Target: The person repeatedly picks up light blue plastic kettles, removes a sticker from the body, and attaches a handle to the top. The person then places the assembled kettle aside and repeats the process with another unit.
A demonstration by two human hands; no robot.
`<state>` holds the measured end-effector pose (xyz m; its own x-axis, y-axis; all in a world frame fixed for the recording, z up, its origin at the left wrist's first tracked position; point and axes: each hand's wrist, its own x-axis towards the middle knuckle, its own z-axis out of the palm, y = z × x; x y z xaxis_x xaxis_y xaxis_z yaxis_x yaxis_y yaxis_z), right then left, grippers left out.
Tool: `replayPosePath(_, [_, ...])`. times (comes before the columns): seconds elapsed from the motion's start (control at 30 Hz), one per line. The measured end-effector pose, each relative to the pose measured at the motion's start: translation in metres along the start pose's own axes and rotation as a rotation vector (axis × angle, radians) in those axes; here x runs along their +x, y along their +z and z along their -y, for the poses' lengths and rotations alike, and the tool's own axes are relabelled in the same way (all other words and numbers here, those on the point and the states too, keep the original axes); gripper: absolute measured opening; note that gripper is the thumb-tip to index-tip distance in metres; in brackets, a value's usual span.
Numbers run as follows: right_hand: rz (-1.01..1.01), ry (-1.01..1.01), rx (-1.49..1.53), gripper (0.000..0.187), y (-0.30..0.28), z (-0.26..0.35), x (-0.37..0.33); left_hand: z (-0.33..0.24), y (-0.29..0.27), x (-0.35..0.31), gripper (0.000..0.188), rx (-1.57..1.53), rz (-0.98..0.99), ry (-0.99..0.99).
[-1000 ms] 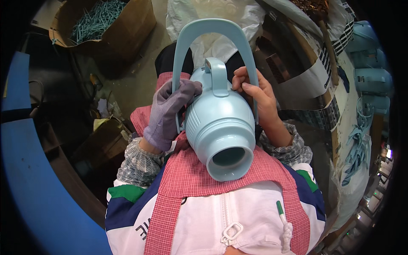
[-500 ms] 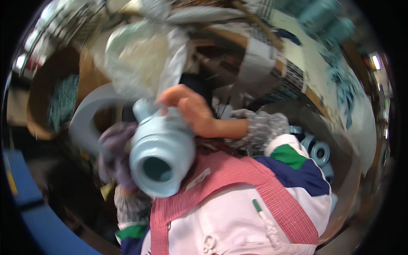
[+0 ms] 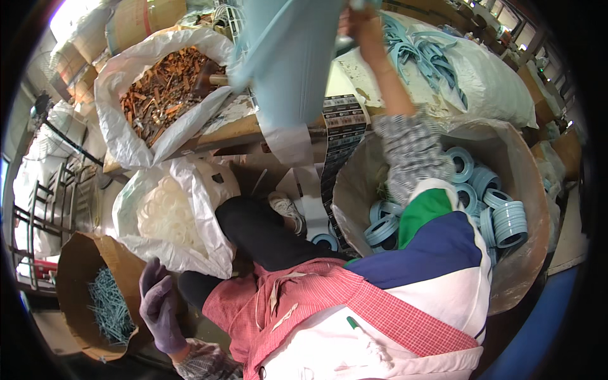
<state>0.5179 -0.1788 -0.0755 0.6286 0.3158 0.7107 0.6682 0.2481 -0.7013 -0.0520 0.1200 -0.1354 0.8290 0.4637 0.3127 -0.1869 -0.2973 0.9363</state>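
Note:
A light-blue plastic jug-shaped body point(image 3: 291, 82) is raised at the top middle, in front of the worktable, its upper end cut off by the view's edge. My right hand point(image 3: 364, 28), bare, is at its upper right side, with the fingers curled against it and partly out of view. A band-like light-blue part slants across the jug's left side. My left hand point(image 3: 159, 307), in a purple glove, is low at the left beside my knee. Its fingers are apart and it holds nothing.
Under my right arm stands a lined bin point(image 3: 535, 221) with several light-blue rings. To the left are a white sack point(image 3: 126, 206) of pale rings and a carton point(image 3: 73, 304) of blue-green strips. A sack of brown scraps point(image 3: 114, 120) and a printed label strip point(image 3: 345, 126) lie on the table.
The jug has gone from my lap up toward the table with my right hand. My gloved left hand has come off it and dropped to the left. The view has turned.

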Motion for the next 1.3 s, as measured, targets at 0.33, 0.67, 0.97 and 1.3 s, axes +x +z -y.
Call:
replayPosePath(0.33, [-0.696,-0.066,-1.039,0.057,-0.111,-0.077,0.039,0.073,0.005,-0.013,0.022,-0.206,-0.286,-0.362])
replayPosePath(0.67, [0.416,0.018,-0.987,0.032,0.013,-0.044,-0.118,0.075,0.032,0.024,0.022,-0.07,-0.136,-0.433])
replayPosePath(0.97, [0.614,-0.151,-1.113,0.024,0.027,-0.052,-0.163,0.081,0.009,-0.023,0.024,-0.102,-0.202,-0.464])
replayPosePath(1.3, [0.471,-0.312,-1.366,0.019,0.001,-0.041,-0.151,0.208,0.006,-0.398,0.019,0.445,-1.638,-0.71])
